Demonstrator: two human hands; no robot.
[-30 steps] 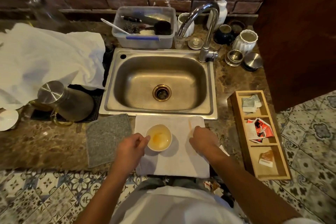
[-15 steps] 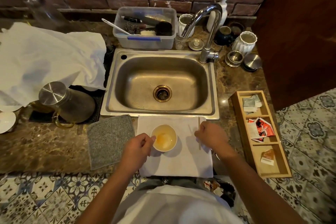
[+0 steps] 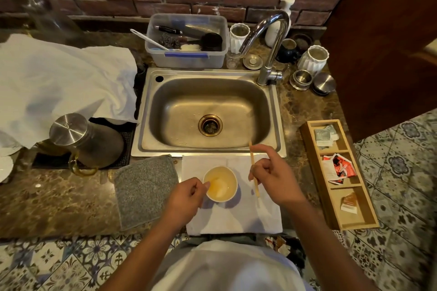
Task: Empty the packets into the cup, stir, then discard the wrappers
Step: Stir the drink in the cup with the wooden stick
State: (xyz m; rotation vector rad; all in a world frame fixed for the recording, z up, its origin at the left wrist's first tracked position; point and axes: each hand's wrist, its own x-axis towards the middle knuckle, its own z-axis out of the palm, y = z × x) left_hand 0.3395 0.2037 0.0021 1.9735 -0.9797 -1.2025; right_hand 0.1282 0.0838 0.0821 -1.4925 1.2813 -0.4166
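A small white paper cup with yellowish liquid stands on a white cloth in front of the sink. My left hand grips the cup's left rim. To the cup's right, my right hand holds a thin wooden stir stick lifted off the cloth, tilted, its top over the sink's edge. Packets lie in a wooden tray at the right: grey ones at the far end, torn red and white wrappers in the middle, a brown packet nearest me.
The steel sink and tap lie beyond the cloth. A grey mat sits left of the cup, a steel-lidded jug further left. A plastic bin, jars and tins line the back. Crumpled wrappers lie below the counter.
My right hand picked the stir stick up from the cloth and raised it. My left hand kept hold of the cup.
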